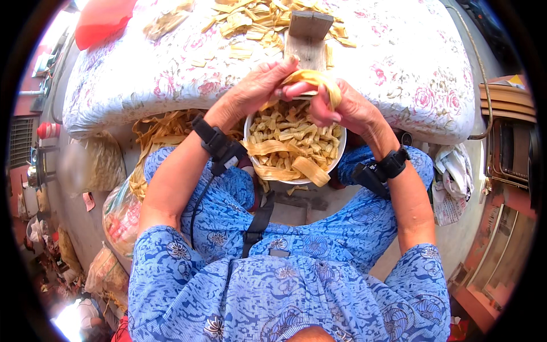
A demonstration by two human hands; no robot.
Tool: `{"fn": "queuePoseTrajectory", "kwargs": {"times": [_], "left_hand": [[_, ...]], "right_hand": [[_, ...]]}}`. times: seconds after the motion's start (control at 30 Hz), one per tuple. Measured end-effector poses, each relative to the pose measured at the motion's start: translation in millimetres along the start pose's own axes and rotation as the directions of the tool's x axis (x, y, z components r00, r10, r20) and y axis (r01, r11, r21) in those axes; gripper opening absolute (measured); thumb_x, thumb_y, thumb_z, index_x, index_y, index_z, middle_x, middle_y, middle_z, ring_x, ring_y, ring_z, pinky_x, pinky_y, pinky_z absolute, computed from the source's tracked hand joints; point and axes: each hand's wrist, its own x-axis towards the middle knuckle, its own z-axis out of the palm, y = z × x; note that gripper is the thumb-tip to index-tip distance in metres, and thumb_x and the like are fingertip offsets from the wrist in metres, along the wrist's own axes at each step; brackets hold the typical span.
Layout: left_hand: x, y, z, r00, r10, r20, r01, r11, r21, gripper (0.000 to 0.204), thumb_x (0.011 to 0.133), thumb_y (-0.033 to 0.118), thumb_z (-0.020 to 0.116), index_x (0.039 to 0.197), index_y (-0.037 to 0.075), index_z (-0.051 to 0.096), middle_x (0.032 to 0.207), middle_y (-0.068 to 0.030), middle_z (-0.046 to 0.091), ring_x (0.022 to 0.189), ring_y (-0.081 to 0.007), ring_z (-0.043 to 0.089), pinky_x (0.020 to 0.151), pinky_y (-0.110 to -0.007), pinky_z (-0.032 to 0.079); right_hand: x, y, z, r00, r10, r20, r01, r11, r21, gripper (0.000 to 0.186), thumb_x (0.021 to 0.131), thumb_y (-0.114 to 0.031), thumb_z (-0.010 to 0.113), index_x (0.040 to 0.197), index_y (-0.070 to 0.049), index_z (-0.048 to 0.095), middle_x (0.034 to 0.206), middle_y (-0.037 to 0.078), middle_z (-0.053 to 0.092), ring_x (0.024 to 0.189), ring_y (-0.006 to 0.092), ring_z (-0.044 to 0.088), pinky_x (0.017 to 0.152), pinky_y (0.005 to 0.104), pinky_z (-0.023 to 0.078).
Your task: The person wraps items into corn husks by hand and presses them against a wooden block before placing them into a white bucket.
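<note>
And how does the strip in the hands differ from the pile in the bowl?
The strip is one long, curved piece; the pile is many pieces, mostly short. The strip is raised between the left hand and right hand; the pile rests in the bowl. Both are yellowish.

Strong light here bleaches the floral cloth point(407, 43) nearly white, with glare at lower left. A hazy blur smudges midleft; edges bow toward blackened corners.
</note>
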Motion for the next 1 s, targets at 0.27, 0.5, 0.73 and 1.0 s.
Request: {"fn": "queuePoseTrajectory", "kwargs": {"times": [0.27, 0.5, 0.73, 1.0], "left_hand": [[4.1, -39.8, 21.5, 0.894, -0.372, 0.249, 0.447, 0.744, -0.497, 0.018, 0.092, 0.019, 0.043, 0.097, 0.002, 0.048, 0.072, -0.0027, 0.049, 0.053, -0.0024, 0.04, 0.042, -0.012, 0.033], [8.6, -42.4, 25.3, 0.95, -0.258, 0.174, 0.309, 0.708, -0.636, 0.013, 0.089, 0.012, 0.048, 0.096, 0.001, 0.05, 0.075, -0.0046, 0.052, 0.053, -0.0045, 0.045, 0.04, -0.011, 0.035], [7.8, -33.5, 32.4, 0.922, 0.05, -0.385, -0.166, 0.948, -0.273, 0.018, 0.089, 0.015, 0.048, 0.097, 0.002, 0.058, 0.082, -0.0041, 0.061, 0.057, -0.0061, 0.053, 0.051, -0.016, 0.044], [-1.4, -17.9, 40.2, 0.927, 0.221, -0.304, -0.026, 0.844, 0.535, 0.028, 0.09, 0.026, 0.049, 0.095, 0.001, 0.059, 0.075, -0.0018, 0.06, 0.059, -0.0039, 0.052, 0.054, -0.017, 0.044]], "right_hand": [[4.7, 25.5, -3.8, 0.864, -0.242, -0.441, -0.058, 0.823, -0.565, 0.023, 0.08, -0.024, 0.059, 0.075, -0.001, 0.064, 0.059, 0.004, 0.059, 0.051, 0.01, 0.057, 0.046, 0.0243, 0.044], [6.5, 26.4, -14.5, 0.803, -0.531, -0.27, -0.087, 0.343, -0.935, 0.019, 0.074, -0.024, 0.061, 0.082, -0.007, 0.063, 0.076, 0.009, 0.061, 0.068, 0.0247, 0.059, 0.06, 0.0321, 0.046], [13.1, 21.0, 0.2, 0.658, -0.632, -0.41, -0.229, 0.35, -0.908, 0.015, 0.074, -0.021, 0.059, 0.082, -0.009, 0.063, 0.07, 0.009, 0.059, 0.066, 0.0254, 0.057, 0.058, 0.0329, 0.044], [16.4, 22.0, 3.8, 0.677, -0.597, -0.431, -0.193, 0.421, -0.886, 0.012, 0.074, -0.018, 0.058, 0.072, -0.007, 0.064, 0.061, 0.009, 0.059, 0.054, 0.0232, 0.057, 0.051, 0.0317, 0.043]]}}
